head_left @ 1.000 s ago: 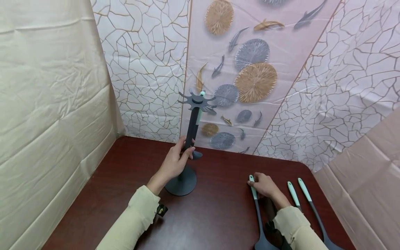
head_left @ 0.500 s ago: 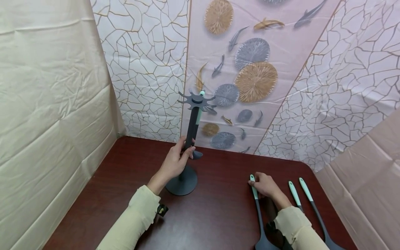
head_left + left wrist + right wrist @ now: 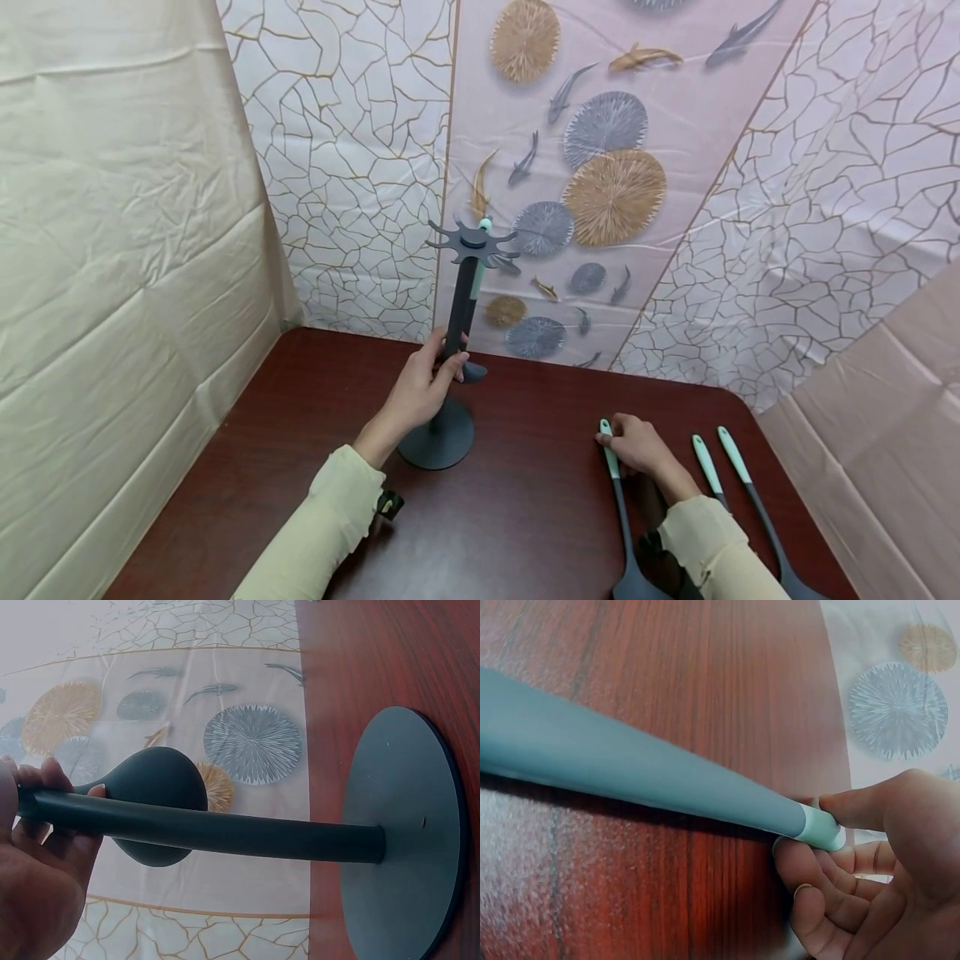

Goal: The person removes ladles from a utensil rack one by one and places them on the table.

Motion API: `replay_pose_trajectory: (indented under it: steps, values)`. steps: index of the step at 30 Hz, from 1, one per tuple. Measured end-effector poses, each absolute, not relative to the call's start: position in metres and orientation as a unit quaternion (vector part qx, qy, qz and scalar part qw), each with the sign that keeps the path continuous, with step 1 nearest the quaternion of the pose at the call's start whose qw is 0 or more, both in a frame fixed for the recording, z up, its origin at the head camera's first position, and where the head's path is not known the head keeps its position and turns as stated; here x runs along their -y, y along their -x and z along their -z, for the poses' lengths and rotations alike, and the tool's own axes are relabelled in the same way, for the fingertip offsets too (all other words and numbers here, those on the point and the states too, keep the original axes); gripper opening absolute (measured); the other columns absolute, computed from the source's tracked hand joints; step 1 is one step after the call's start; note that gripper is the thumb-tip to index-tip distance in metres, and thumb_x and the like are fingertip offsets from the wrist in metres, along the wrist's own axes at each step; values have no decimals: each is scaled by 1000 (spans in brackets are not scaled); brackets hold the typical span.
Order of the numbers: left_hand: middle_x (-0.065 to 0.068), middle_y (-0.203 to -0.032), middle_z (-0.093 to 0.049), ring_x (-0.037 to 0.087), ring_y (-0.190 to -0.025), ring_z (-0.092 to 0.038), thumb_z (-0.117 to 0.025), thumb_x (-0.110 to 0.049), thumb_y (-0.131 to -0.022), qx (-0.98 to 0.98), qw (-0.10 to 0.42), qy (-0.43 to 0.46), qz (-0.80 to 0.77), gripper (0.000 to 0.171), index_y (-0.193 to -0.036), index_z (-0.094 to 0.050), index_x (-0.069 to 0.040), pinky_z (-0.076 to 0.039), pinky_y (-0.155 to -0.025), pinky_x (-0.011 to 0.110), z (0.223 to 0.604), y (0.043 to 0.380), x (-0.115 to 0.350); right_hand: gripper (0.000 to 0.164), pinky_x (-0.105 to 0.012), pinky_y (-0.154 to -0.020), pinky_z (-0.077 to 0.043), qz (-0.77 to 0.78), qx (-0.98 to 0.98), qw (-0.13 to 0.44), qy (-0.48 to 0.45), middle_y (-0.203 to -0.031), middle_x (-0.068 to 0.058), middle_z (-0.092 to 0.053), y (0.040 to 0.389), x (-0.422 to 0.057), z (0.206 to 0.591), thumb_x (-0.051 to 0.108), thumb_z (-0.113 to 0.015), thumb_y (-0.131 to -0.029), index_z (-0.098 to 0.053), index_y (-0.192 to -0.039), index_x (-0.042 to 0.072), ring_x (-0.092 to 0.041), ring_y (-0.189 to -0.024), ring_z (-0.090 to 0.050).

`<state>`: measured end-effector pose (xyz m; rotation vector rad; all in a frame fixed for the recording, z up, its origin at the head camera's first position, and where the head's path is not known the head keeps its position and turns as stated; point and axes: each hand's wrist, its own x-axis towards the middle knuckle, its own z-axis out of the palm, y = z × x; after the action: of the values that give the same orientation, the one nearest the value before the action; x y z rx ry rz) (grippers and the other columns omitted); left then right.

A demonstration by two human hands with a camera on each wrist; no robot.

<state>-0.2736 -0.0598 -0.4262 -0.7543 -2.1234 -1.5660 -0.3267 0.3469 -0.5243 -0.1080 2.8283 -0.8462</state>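
My left hand (image 3: 423, 383) grips the dark pole of a utensil stand (image 3: 435, 442), which stands on a round base and has a ring of hooks on top. A utensil with a mint handle (image 3: 477, 279) hangs at the far side of the pole; its rounded dark head (image 3: 161, 776) shows behind the pole in the left wrist view. At the right, my right hand (image 3: 637, 442) pinches the mint handle of a kitchen utensil (image 3: 621, 508) between thumb and fingers. That utensil lies along the table, its wide dark head cut off by the frame's lower edge.
Two more mint-handled utensils lie to the right of my right hand, a nearer one (image 3: 707, 467) partly hidden by the sleeve and an outer one (image 3: 757, 500). The dark red table (image 3: 517, 500) meets a patterned cloth (image 3: 360, 167) at the back and plain cloth at the sides.
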Motion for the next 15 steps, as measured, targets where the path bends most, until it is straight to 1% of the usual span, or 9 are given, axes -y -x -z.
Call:
replay_pose_trajectory:
  steps: [3,5,15]
  values:
    - [23,-89,-64,38,-81,-66,-55,-5,-110,758,194,268,563,22,-132,-54,-4,-55,-75,39,425,272,60,30,-41,-48,-52,286,-953,94,36,-60,-12,-56,327,-348,524,24,-70,-104,-53,-85,6,-27,-49,-62]
    - [23,-90,-64,41,-82,-66,-55,-6,-110,757,191,267,566,22,-133,-54,-4,-55,-76,40,426,273,60,31,-41,-48,-52,287,-953,94,34,-60,-12,-57,327,-348,523,24,-70,-103,-53,-84,6,-27,-49,-62]
    - [23,-89,-65,39,-81,-67,-56,-4,-110,754,192,265,570,21,-131,-55,-4,-54,-74,40,426,273,59,35,-40,-49,-54,281,-954,101,14,-62,-13,-59,328,-348,523,29,-74,-101,-54,-83,6,-26,-51,-64]
